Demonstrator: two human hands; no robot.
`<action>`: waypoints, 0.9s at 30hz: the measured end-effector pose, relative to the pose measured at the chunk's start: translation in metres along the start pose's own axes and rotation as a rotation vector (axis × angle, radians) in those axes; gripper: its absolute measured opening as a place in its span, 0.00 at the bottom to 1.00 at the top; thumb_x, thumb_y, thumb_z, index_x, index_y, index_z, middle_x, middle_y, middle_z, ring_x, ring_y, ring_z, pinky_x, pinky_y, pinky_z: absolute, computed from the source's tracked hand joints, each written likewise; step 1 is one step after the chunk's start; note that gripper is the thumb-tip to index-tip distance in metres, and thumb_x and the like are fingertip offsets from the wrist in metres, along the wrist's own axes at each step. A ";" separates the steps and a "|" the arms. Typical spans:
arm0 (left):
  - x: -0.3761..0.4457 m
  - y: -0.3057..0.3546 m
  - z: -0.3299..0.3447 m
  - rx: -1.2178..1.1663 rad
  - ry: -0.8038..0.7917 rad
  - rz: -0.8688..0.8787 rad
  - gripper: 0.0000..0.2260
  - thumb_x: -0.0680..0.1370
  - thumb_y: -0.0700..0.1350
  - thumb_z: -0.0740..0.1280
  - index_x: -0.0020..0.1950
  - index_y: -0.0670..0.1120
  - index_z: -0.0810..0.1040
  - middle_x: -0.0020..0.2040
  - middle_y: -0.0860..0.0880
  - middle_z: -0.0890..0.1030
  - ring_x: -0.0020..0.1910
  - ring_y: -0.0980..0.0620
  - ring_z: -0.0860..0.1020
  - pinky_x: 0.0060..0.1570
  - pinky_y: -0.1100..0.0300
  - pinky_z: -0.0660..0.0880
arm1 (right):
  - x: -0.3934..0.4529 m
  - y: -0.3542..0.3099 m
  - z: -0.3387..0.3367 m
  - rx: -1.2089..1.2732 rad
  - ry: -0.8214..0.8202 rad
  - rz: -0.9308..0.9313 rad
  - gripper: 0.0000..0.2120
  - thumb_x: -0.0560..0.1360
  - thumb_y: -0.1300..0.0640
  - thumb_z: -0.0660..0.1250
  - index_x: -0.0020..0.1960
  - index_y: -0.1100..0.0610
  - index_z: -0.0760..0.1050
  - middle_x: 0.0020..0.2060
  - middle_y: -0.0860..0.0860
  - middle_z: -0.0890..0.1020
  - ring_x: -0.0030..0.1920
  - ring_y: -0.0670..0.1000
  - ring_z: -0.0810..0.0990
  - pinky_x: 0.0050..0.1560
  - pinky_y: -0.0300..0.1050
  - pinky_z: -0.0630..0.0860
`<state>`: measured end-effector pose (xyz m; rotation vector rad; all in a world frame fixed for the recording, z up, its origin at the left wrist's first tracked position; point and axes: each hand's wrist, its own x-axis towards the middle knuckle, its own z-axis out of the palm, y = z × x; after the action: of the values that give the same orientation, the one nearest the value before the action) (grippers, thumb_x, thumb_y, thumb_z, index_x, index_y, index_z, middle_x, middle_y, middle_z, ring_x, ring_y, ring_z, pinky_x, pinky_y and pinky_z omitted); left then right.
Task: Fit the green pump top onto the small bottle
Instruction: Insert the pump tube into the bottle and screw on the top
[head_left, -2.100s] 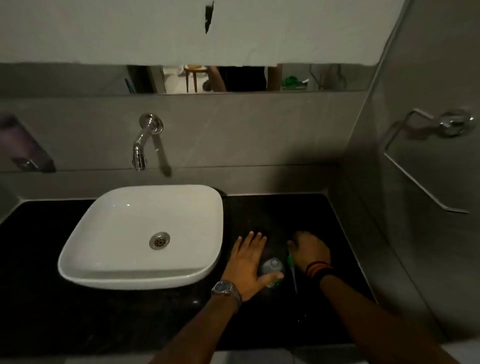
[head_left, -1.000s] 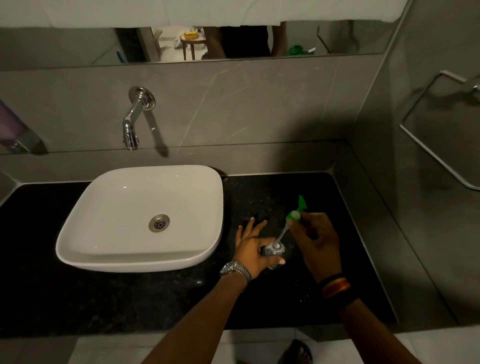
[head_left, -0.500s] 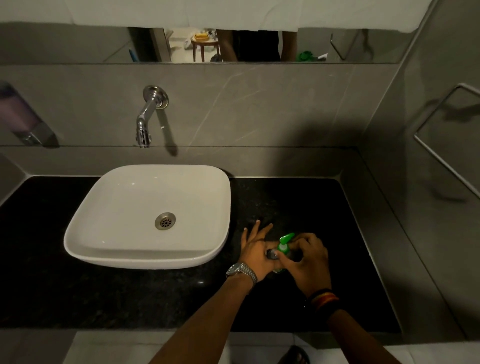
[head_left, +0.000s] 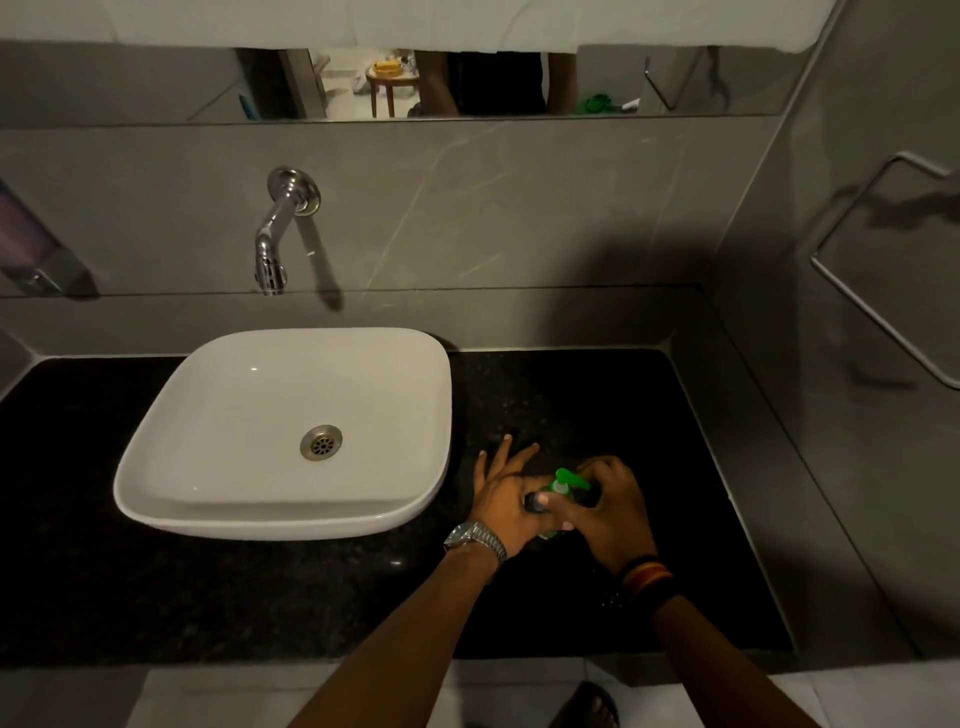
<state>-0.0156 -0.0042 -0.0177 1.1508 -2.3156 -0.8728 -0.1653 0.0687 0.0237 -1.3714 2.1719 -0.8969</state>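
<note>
The small bottle (head_left: 551, 533) stands on the black countertop (head_left: 311, 597) right of the basin, almost wholly hidden by my hands. The green pump top (head_left: 569, 480) sits at the bottle's neck, its nozzle pointing right. My left hand (head_left: 506, 499) wraps the bottle from the left, thumb across the front and the other fingers spread out. My right hand (head_left: 610, 512) is closed around the pump top's collar from the right. Whether the collar is seated on the neck is hidden.
A white basin (head_left: 283, 431) sits on the counter left of my hands, under a chrome wall tap (head_left: 275, 234). A soap dispenser (head_left: 26, 249) hangs at far left. A metal towel rail (head_left: 883, 275) is on the right wall. My foot (head_left: 587, 709) shows below the counter edge.
My right hand picked the pump top up from the counter, fed its tube into the bottle and brought the top down to the neck. My left hand has kept hold of the bottle.
</note>
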 end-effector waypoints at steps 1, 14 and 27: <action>0.000 0.000 0.000 0.004 0.002 -0.001 0.29 0.63 0.70 0.66 0.59 0.60 0.82 0.77 0.53 0.65 0.79 0.52 0.46 0.75 0.44 0.35 | -0.001 -0.001 0.000 0.010 -0.013 0.026 0.22 0.62 0.43 0.80 0.47 0.53 0.77 0.51 0.49 0.75 0.51 0.49 0.76 0.52 0.48 0.78; 0.001 -0.005 0.002 0.009 0.000 0.014 0.26 0.64 0.69 0.68 0.59 0.61 0.82 0.78 0.53 0.65 0.77 0.56 0.44 0.74 0.46 0.33 | -0.004 0.006 -0.002 -0.015 -0.020 -0.043 0.22 0.65 0.47 0.79 0.55 0.51 0.79 0.57 0.47 0.75 0.59 0.48 0.74 0.61 0.47 0.74; -0.002 0.002 0.000 0.008 0.020 -0.010 0.21 0.65 0.63 0.75 0.54 0.57 0.84 0.76 0.53 0.67 0.79 0.53 0.46 0.75 0.43 0.34 | -0.003 0.006 -0.006 0.025 -0.075 -0.148 0.18 0.67 0.51 0.79 0.55 0.52 0.82 0.59 0.49 0.77 0.60 0.49 0.75 0.56 0.38 0.71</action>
<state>-0.0158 -0.0020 -0.0160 1.1699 -2.3011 -0.8527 -0.1717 0.0749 0.0243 -1.5440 2.0182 -0.9077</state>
